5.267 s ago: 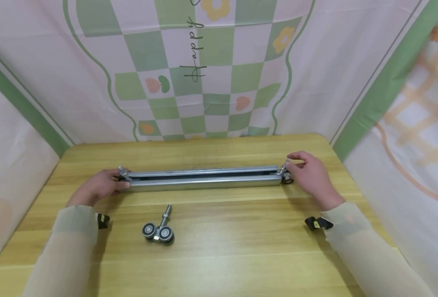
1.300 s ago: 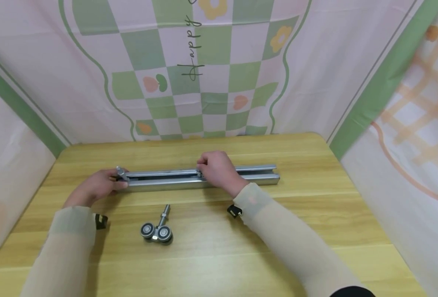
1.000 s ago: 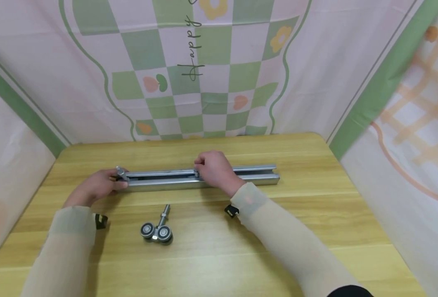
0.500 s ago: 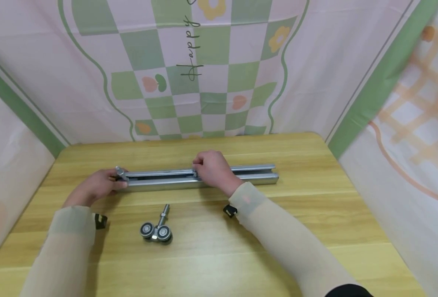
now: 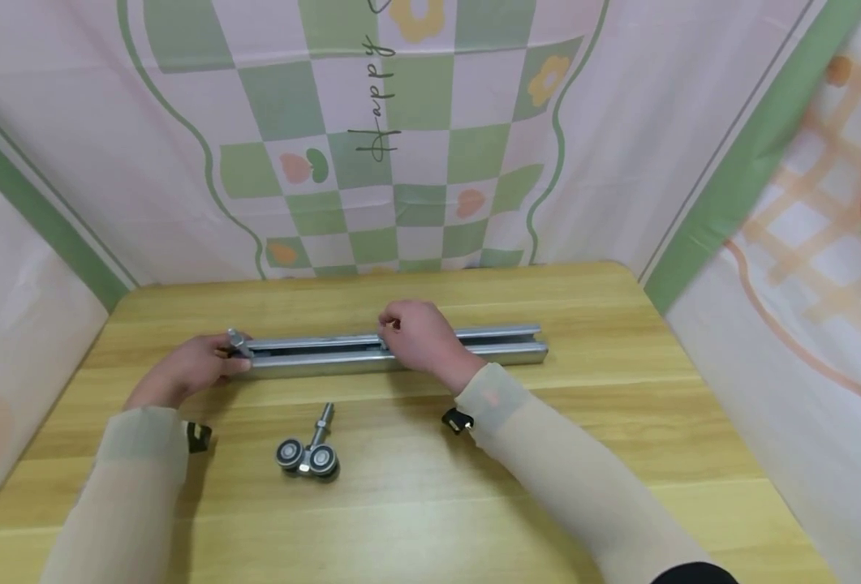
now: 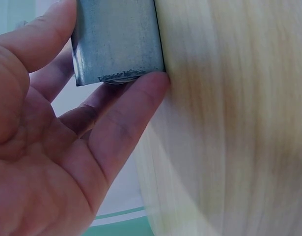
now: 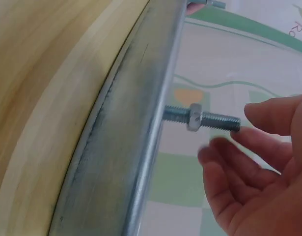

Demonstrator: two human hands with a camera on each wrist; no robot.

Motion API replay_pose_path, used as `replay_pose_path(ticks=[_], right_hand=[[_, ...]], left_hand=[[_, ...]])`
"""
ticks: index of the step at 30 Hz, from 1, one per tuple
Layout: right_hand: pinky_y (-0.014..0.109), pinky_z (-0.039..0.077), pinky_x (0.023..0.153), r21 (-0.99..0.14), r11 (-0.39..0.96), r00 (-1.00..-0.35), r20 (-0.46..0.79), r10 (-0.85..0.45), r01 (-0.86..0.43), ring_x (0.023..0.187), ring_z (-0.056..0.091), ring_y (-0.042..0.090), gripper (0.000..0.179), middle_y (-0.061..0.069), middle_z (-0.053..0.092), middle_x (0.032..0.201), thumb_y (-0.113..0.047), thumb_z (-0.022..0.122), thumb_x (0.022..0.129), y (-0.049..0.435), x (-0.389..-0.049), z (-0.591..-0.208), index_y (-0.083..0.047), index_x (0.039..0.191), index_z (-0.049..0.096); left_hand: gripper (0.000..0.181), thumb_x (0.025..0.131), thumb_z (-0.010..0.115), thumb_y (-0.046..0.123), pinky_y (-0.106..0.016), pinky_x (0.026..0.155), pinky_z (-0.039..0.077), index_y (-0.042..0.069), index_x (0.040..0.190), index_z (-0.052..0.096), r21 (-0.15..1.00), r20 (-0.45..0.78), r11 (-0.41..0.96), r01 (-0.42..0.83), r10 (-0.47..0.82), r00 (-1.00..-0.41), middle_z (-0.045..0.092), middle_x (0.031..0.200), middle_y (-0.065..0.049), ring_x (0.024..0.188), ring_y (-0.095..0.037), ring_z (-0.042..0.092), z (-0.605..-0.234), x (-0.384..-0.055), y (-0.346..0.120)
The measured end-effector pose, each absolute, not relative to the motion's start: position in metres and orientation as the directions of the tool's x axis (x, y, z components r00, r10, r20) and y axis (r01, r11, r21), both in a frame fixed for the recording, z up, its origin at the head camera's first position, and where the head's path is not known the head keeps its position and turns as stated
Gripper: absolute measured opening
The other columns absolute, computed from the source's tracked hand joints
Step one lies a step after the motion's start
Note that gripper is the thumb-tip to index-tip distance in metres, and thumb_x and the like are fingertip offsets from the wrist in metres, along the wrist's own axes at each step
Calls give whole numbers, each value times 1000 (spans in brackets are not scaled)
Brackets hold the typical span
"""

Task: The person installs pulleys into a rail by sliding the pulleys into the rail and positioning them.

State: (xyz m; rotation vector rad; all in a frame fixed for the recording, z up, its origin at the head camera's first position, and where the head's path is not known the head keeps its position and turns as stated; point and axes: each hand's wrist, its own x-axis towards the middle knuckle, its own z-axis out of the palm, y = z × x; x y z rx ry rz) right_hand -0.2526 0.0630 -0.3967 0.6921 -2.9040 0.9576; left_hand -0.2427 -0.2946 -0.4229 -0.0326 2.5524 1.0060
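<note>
A silvery metal channel rail lies across the table, its slot facing up. My left hand grips its left end between thumb and fingers, close to a threaded bolt standing out of the slot. Near the rail's middle, my right hand is at a second bolt. In the right wrist view this bolt, with a nut on it, rises from the slot; the thumb is apart from it and one finger is at its tip. Any rollers inside the rail are hidden. A roller trolley with an upright bolt lies in front.
The wooden table has a rounded far corner at the right. Patterned cloth hangs close behind it and at both sides. A black strap piece sits at the right wrist, another at the left.
The right hand has moved left from the rail's right end to its middle; the trolley it held there is now in the slot. Lately its fingers loosened slightly. The left hand stayed put.
</note>
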Motion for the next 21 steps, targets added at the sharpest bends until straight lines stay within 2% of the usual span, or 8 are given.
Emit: replay_pose_path(ticks=[3, 6, 12, 21], right_hand=[[40, 41, 104, -581, 706, -905, 148, -398, -406, 127, 52, 24, 39, 7, 58, 138, -28, 58, 101, 63, -247, -392, -9, 135, 61], [40, 32, 111, -600, 668, -891, 200, -407, -440, 137, 41, 24, 49, 7, 48, 149, -32, 57, 101, 61, -240, -386, -10, 144, 53], [32, 19, 116, -559, 568, -790, 328, -518, -604, 145, 25, 20, 63, 9, 30, 159, -42, 49, 104, 56, -223, -376, -4, 153, 36], [26, 13, 116, -561, 472, -709, 338, -619, -680, 147, 14, 11, 72, 8, 21, 162, -46, 48, 104, 46, -203, -372, -3, 157, 24]], left_hand=[[58, 97, 66, 36, -56, 96, 41, 7, 144, 49, 656, -367, 737, -162, 124, -922, 45, 141, -25, 119, -40, 46, -423, -242, -295], [60, 96, 67, 36, -56, 96, 42, 7, 145, 48, 658, -366, 735, -164, 122, -922, 46, 141, -25, 119, -40, 47, -423, -242, -295], [60, 96, 68, 34, -53, 95, 45, 6, 146, 48, 663, -372, 728, -175, 117, -921, 47, 140, -25, 119, -39, 48, -425, -242, -295], [59, 96, 68, 32, -49, 91, 48, 5, 145, 48, 675, -372, 716, -177, 123, -920, 48, 137, -24, 115, -37, 50, -424, -242, -294]])
